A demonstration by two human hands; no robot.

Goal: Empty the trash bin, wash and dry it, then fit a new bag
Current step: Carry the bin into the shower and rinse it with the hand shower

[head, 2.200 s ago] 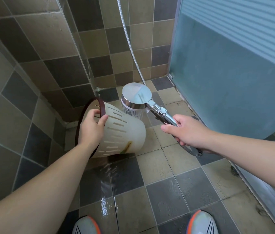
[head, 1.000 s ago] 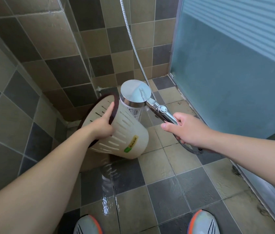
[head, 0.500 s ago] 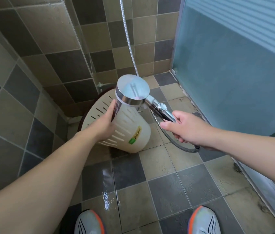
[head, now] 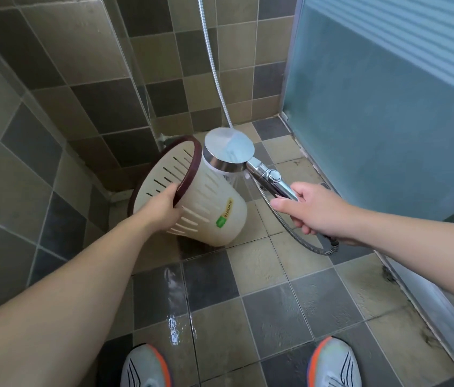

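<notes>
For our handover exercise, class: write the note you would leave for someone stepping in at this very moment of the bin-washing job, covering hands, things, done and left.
Left hand grips the dark-red rim of the cream slotted plastic trash bin, tilted on its side above the wet tiled floor.
Right hand holds the handle of the chrome round shower head, which sits just above the bin's outer wall; water is running.
Done: the bin is emptied, as far as its inside shows, and rinsing is under way.
Left: finish washing, dry the bin, fit a new bag. No bag or cloth is in view.
</notes>
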